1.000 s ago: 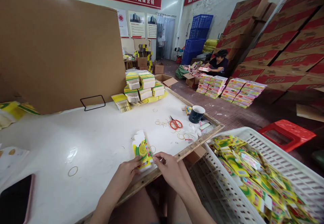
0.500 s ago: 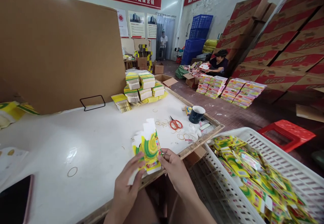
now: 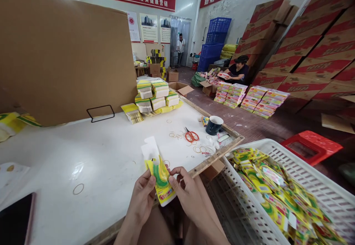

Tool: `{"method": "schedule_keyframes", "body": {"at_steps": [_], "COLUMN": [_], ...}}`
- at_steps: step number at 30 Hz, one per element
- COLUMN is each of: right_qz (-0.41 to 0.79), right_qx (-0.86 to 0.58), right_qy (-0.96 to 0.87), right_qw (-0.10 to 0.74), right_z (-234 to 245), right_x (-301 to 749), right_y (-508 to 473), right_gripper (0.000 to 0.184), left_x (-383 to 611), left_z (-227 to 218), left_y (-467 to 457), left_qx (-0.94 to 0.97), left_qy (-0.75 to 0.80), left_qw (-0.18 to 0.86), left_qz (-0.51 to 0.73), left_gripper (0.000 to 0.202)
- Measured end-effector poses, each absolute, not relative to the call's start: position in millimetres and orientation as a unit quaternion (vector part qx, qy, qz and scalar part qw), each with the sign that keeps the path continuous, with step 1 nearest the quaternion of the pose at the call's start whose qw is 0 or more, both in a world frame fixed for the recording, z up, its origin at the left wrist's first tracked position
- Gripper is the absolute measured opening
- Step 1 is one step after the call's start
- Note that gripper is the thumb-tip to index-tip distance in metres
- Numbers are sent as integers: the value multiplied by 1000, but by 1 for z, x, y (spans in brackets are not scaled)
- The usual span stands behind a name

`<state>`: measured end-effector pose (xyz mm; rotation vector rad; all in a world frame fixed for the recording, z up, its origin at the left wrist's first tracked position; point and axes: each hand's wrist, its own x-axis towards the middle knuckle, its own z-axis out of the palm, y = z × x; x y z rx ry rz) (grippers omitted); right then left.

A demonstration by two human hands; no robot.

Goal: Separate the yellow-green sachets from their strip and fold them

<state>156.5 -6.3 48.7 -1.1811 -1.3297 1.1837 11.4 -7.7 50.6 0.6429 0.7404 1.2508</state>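
Between my two hands is a small yellow and green printed carton [image 3: 161, 178], held over the near edge of the white table [image 3: 105, 152]. A white flap sticks up from its far end. My left hand [image 3: 142, 195] pinches the carton's left side between thumb and fingers. On the opposite side, my right hand [image 3: 184, 189] grips the carton with bent fingers. Several stacks of flat yellow and white cartons [image 3: 158, 97] sit at the table's far end. Red-handled scissors [image 3: 191, 136] lie beyond my right hand, among loose rubber bands [image 3: 176, 135].
A white plastic basket [image 3: 273, 145] full of yellow cartons stands at my right, near a red stool [image 3: 313, 147]. A dark mug [image 3: 214, 125] stands by the table's right edge. A phone [image 3: 18, 217] lies near left. Tall cardboard [image 3: 66, 53] rises behind. Two people are farther back.
The carton has gone from a flatter, spread-out shape to a narrower, folded one, tilted more to the left. My left fingers have closed on its side. The person in the doorway has shifted.
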Motion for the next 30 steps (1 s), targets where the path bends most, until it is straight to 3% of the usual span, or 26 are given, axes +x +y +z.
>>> {"method": "schedule_keyframes", "body": {"at_steps": [7,11,16,19,27,30], "right_qz": [358,341,390,449,536,569], "right_qx": [-553,-559,-536,-481,-375,-354], "right_qy": [-582,-582,-573,-580,-607,-614], "right_qw": [477,482,482,480,451,418], "right_z": [46,44,52,57,54,59], "right_x": [156,158,164,167,183,188], "right_y": [-7,-7,-6,-4,-5,-5], "right_gripper": [15,20,16,32,45,34], "left_x": [23,24,21,17,-2,-1], "left_z": [42,42,48,52,64,68], "left_y": [-7,-7,-12,-16,-21,-23], "left_qx": [296,341,391,416,464,467], "left_qy": [418,459,480,446,389,363], "left_qw": [642,600,545,573,648,676], "left_qz": [571,560,565,547,462,440], "left_gripper": [33,40,70,74,61,48]}}
